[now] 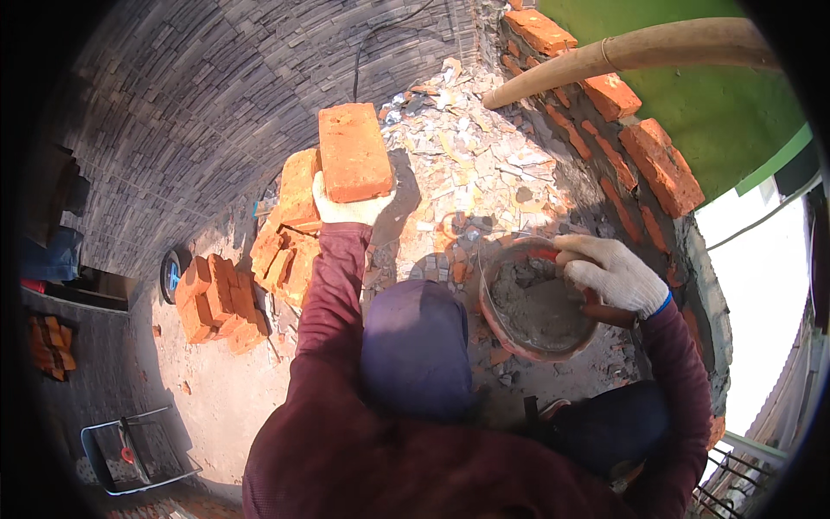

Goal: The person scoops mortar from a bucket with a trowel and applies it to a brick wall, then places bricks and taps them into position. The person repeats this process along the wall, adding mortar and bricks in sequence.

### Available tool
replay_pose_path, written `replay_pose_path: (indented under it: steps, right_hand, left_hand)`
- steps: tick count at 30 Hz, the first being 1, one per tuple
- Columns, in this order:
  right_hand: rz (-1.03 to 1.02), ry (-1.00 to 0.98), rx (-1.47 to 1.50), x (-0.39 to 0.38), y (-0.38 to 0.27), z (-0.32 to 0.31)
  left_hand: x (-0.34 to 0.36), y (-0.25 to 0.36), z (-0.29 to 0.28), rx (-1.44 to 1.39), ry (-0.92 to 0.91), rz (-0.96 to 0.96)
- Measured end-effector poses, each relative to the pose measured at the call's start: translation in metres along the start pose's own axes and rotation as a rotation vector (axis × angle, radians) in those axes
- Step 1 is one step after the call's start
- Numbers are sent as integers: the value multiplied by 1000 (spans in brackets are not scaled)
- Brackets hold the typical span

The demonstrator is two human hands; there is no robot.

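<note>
My left hand (353, 208), in a white work glove, holds an orange brick (355, 149) from below, out in front of me. Beside that brick a stack of bricks (300, 186) stands on the ground, with broken pieces near it. My right hand (616, 275), also gloved, is curled at the right rim of a round bucket (497, 320) of wet grey mortar (538, 304). Just under this hand shows a brown handle-like piece (610, 314). Whether the fingers grip it, the bucket or its wire bail is hidden.
A low brick wall (661, 169) with mortar curves along the right. A bamboo pole (640, 48) slants across it. Rubble (467, 147) covers the ground ahead. More bricks (220, 298) are piled at left, and a metal-framed wheelbarrow (138, 450) lies at lower left.
</note>
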State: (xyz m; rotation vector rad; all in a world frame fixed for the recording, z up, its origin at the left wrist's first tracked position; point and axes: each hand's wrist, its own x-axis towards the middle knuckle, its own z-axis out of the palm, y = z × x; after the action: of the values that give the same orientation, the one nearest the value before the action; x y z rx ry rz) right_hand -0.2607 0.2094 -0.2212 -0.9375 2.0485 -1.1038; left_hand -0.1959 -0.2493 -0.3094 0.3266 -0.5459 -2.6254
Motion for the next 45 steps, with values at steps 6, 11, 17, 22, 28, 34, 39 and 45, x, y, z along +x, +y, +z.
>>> replay_pose_path:
  steps: [6,11,17,22,28,34,39,45]
  right_hand:
    - [-538,605,-764,7,-37,-3]
    - [-440,377,-935,-15,-130,-103]
    - [387,-374,-648,-46,-84,-136]
    - [179,13,-182,-125,-16,-72]
    - [167,546,-126,-188,1,-21]
    - [351,810,-349,-217,52,-75]
    - [445,839,-332,-207,86,-107]
    - [507,797,-276,-198,104,-107]
  left_hand:
    - [-17,-49,66,242,-517,-362]
    - [-29,-90,148,704,-841,-830]
    - [-36,-224,190,1194,-1430,-521]
    - [-95,-224,238,1357,-1654,-518]
    - [-86,-265,254,1405,-2009,-84]
    - [-2,-280,270,1542,-1446,176]
    - [0,-351,256,1694,-1656,489]
    - [0,-418,250,1719,-1840,736]
